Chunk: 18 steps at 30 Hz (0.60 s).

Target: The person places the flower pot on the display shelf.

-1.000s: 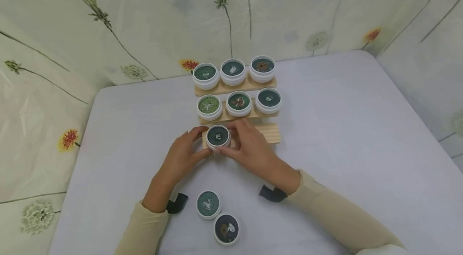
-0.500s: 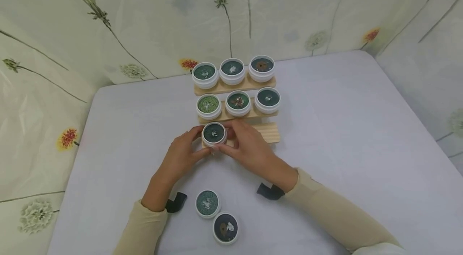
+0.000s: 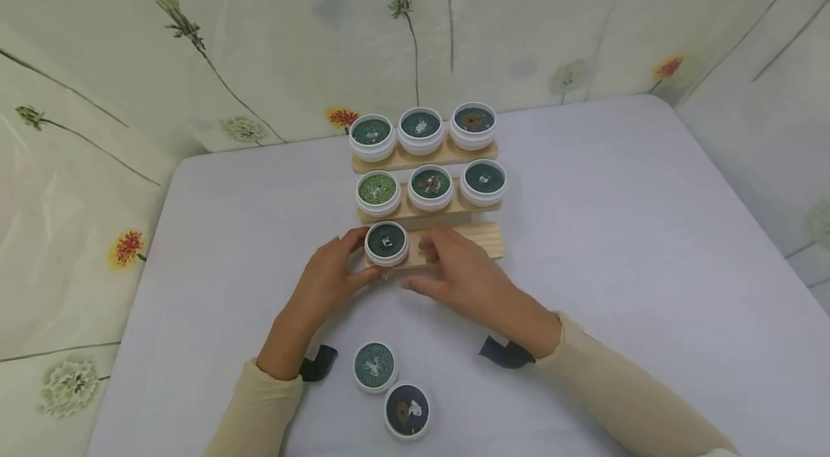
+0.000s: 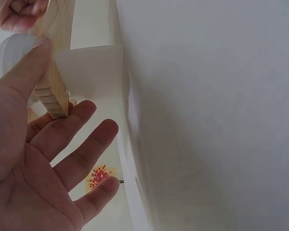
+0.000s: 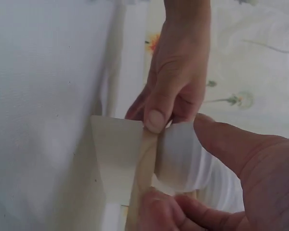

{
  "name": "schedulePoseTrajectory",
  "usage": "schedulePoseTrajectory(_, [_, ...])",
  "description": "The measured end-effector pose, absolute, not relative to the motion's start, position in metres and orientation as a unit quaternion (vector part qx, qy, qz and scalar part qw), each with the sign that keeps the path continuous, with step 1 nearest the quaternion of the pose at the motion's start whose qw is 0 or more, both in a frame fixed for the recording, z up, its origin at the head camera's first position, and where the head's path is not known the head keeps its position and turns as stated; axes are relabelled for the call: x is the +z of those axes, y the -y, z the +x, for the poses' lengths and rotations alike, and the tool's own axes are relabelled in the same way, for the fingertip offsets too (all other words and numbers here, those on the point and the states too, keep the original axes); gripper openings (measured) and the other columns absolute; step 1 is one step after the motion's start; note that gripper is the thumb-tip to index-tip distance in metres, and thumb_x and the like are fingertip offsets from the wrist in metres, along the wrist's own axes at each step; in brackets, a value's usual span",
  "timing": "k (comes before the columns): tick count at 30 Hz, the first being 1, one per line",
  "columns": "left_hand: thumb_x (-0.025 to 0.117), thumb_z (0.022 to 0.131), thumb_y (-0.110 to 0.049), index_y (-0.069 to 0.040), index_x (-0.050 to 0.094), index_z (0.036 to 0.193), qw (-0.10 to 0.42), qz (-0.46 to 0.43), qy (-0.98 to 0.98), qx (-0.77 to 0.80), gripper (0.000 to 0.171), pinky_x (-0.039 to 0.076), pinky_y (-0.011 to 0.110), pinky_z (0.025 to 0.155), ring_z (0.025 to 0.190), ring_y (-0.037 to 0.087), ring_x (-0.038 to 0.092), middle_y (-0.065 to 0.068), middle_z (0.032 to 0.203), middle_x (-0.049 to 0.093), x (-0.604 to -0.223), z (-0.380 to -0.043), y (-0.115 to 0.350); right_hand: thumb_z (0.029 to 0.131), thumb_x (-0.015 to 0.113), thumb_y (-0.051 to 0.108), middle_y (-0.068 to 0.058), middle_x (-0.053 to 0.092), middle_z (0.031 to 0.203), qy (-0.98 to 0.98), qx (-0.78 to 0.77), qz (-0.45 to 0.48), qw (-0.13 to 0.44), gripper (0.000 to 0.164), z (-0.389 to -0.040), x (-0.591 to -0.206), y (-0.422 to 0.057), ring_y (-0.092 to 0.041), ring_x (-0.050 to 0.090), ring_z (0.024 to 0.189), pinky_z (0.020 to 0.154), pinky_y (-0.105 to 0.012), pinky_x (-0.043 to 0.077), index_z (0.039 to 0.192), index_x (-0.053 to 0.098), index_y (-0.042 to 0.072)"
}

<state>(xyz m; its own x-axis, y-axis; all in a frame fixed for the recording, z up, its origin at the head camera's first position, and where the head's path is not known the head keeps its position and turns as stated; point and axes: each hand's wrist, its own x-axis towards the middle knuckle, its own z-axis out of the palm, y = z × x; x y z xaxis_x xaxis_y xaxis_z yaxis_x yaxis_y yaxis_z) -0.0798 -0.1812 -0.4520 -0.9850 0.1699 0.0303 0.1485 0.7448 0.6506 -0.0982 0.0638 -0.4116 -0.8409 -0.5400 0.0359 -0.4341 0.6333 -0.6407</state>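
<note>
A small round white jar (image 3: 386, 243) with a dark green filling and a pale fleck stands at the left end of the lowest wooden shelf (image 3: 483, 239). My left hand (image 3: 329, 268) holds this jar from the left, thumb in front and index finger behind. In the left wrist view the thumb (image 4: 31, 65) lies against the jar's base by the shelf edge, and the other fingers spread past the shelf's end. My right hand (image 3: 463, 277) is just to the right of the jar, apart from it, with fingers loosely bent over the shelf and nothing held.
Several similar jars fill the two higher shelves behind, among them a bright green one (image 3: 378, 190). A teal jar (image 3: 375, 366) and a dark jar with a brown spot (image 3: 406, 411) stand on the white tablecloth (image 3: 622, 262) in front. Flowered cloth (image 3: 292, 32) hangs behind.
The jar has shifted slightly left along the lowest shelf. My right hand has let go of it and moved away to the right; my left hand has stayed at the jar.
</note>
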Motion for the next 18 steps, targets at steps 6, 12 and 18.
schedulePoseTrajectory(6, [0.088, 0.087, -0.030, -0.012, 0.057, 0.145, 0.018, 0.082, -0.931, 0.357, 0.069, 0.041, 0.049, 0.115, 0.135, 0.028, 0.058, 0.009, 0.142, 0.065, -0.453, -0.080, 0.181, 0.085, 0.084, 0.052, 0.002, 0.063, 0.094, -0.877, -0.246, -0.375, 0.173, 0.051, -0.076, -0.409, -0.083, -0.012, 0.056, 0.081, 0.075, -0.033, 0.053, 0.108, 0.066, 0.010])
schedulePoseTrajectory(12, [0.088, 0.087, -0.030, -0.011, 0.057, 0.146, 0.022, 0.079, -0.929, 0.361, 0.070, 0.041, 0.048, 0.116, 0.135, 0.028, 0.058, 0.010, 0.142, 0.065, -0.451, -0.079, 0.182, 0.078, 0.079, 0.072, 0.007, 0.061, 0.113, -0.814, -0.192, -0.470, 0.283, 0.081, -0.043, -0.401, -0.083, -0.004, 0.056, 0.095, 0.087, -0.028, 0.055, 0.130, 0.062, 0.012])
schedulePoseTrajectory(18, [0.088, 0.087, -0.030, -0.011, 0.056, 0.146, 0.025, 0.080, -0.930, 0.359, 0.069, 0.041, 0.048, 0.116, 0.136, 0.028, 0.057, 0.010, 0.143, 0.064, -0.451, -0.080, 0.181, 0.068, 0.093, 0.062, 0.013, 0.052, 0.101, -0.797, -0.156, -0.515, 0.275, 0.080, -0.019, -0.406, -0.075, 0.000, 0.049, 0.085, 0.071, -0.016, 0.049, 0.125, 0.060, 0.016])
